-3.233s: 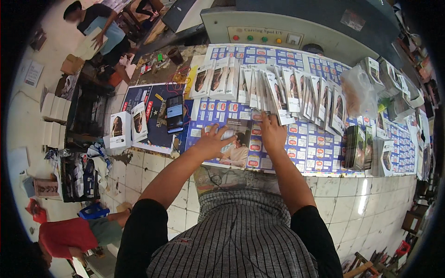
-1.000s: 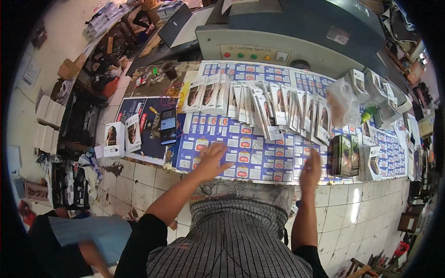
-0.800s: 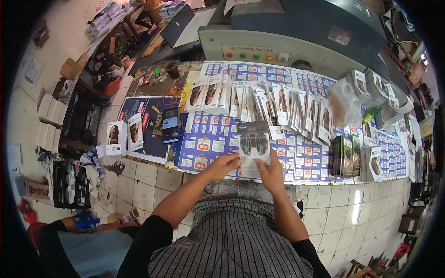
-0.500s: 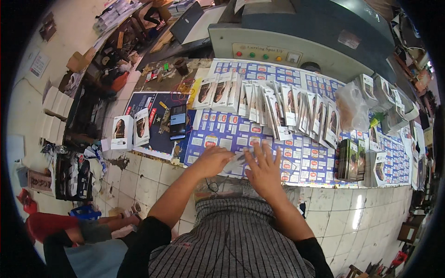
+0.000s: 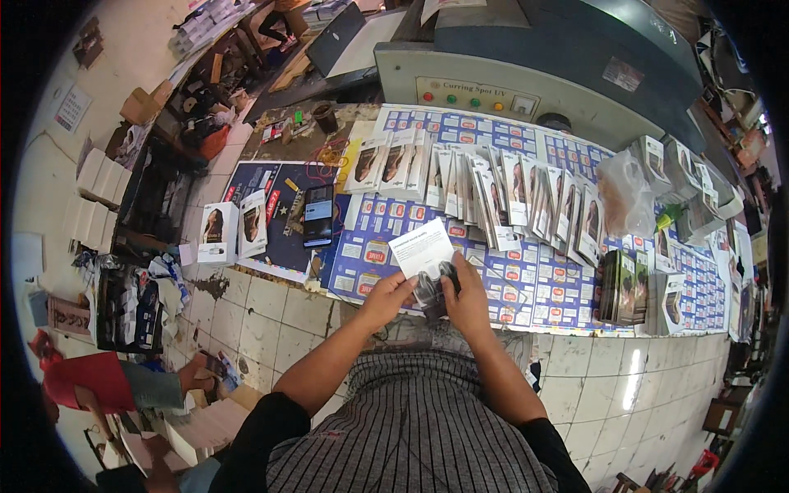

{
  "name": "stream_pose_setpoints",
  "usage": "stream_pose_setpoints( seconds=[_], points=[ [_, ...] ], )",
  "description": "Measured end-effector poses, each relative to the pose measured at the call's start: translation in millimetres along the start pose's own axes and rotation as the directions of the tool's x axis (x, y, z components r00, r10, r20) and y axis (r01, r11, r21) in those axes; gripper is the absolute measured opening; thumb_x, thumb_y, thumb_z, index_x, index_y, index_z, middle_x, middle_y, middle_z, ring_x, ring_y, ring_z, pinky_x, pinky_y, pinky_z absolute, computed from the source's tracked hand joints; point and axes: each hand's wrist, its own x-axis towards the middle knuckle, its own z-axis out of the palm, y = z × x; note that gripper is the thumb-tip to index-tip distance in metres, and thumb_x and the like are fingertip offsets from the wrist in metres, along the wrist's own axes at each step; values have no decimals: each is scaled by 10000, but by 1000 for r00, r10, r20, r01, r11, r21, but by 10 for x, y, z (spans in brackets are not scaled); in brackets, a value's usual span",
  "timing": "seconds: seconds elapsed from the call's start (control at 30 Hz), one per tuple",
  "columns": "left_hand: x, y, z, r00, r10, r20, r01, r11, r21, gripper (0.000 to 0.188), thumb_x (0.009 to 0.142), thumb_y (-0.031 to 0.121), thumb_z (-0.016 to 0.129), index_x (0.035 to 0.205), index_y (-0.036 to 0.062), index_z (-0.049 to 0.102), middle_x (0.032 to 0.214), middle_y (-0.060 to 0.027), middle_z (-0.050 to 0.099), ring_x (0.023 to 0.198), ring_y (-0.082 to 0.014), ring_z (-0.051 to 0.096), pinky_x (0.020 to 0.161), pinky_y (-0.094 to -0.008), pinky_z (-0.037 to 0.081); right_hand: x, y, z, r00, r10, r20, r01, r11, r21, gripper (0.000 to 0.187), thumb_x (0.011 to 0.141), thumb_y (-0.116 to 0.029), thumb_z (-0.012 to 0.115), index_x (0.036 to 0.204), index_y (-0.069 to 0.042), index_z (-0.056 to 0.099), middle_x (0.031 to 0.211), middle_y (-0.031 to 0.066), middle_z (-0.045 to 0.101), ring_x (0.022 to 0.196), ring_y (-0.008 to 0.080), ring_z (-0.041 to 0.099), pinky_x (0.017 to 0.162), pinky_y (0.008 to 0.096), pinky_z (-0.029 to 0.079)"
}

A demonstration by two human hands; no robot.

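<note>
In the head view, both hands of the person meet at the near edge of the counter (image 5: 275, 149), and between them is one card (image 5: 421, 249). The card has a white upper part with small print and a dark lower part, and it stands tilted. Whether it touches the counter, I cannot tell.

The left hand (image 5: 383, 302) has its fingers bent and closed on the left side of the card, near the dark part. The right hand (image 5: 468, 297) grips the right side; its thumb lies on the front, and the other fingers are partly hidden.

Under the card lie blue printed sheets (image 5: 371, 282), which cover most of the counter. Beyond the hands, a long row of white packs (image 5: 516, 191) leans one over another. To the left there is a phone (image 5: 318, 215), and farther left two white boxes (image 5: 217, 236) stand side by side. To the right are a green stack (image 5: 622, 289) and, behind it, a clear bag (image 5: 622, 195). A grey machine (image 5: 567, 86) with coloured buttons is at the back. At lower left, a co-worker in a red shirt (image 5: 89, 383) bends near paper stacks (image 5: 201, 429).
</note>
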Motion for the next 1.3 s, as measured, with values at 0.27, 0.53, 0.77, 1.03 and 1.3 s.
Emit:
stream_pose_setpoints(
  seconds=[0.27, 0.53, 0.77, 1.03, 1.3],
  points=[
    [6, -35, -83, 996, 80, -28, -81, 996, -34, 336, 1063, 225, 482, 1321, 27, 566, 1164, -30, 651, 1013, -108, 626, 890, -292, 546, 56, -192, 8, 1000, 3, -29, -3, 1000, 15, 623, 896, -150, 673, 1416, 67, 407, 1324, 296, 528, 1175, 460, 553, 983, 475, 467],
    [15, -73, -104, 996, 75, -55, -81, 988, -130, 333, 1055, 234, 502, 1321, 44, 568, 1148, -41, 668, 973, -136, 656, 871, -312, 550, -12, -221, 92, 967, -250, -42, 234, 944, -232, 660, 880, -139, 684, 1419, 97, 385, 1310, 350, 506, 1160, 489, 551, 964, 478, 473],
    [-17, -57, -97, 995, 80, -58, -88, 985, -151, 319, 1052, 253, 513, 1299, 66, 587, 1115, -29, 671, 948, -140, 662, 852, -311, 555, -4, -246, 110, 983, -177, -48, 166, 969, -181, 644, 879, -150, 687, 1411, 88, 412, 1345, 341, 489, 1205, 488, 528, 1006, 473, 454],
    [18, -249, -378, 997, 44, 62, -17, 926, -376, 503, 1030, 427, 491, 1400, 88, 493, 1250, -68, 622, 1076, -202, 640, 937, -374, 533, -60, -480, 88, 980, -65, 190, 84, 992, -93, 396, 877, -89, 684, 1259, -36, 595, 1176, 221, 638, 1052, 403, 629, 897, 402, 513],
    [43, -363, -507, 991, 108, 76, -32, 756, -654, 501, 1004, 388, 568, 1367, 49, 506, 1290, -50, 622, 1170, -199, 605, 1017, -343, 478, 165, -313, -54, 960, 208, 186, -279, 744, 607, 251, 900, -82, 712, 1126, -5, 636, 961, 28, 670, 864, 101, 590, 807, 281, 486]
  ],
)
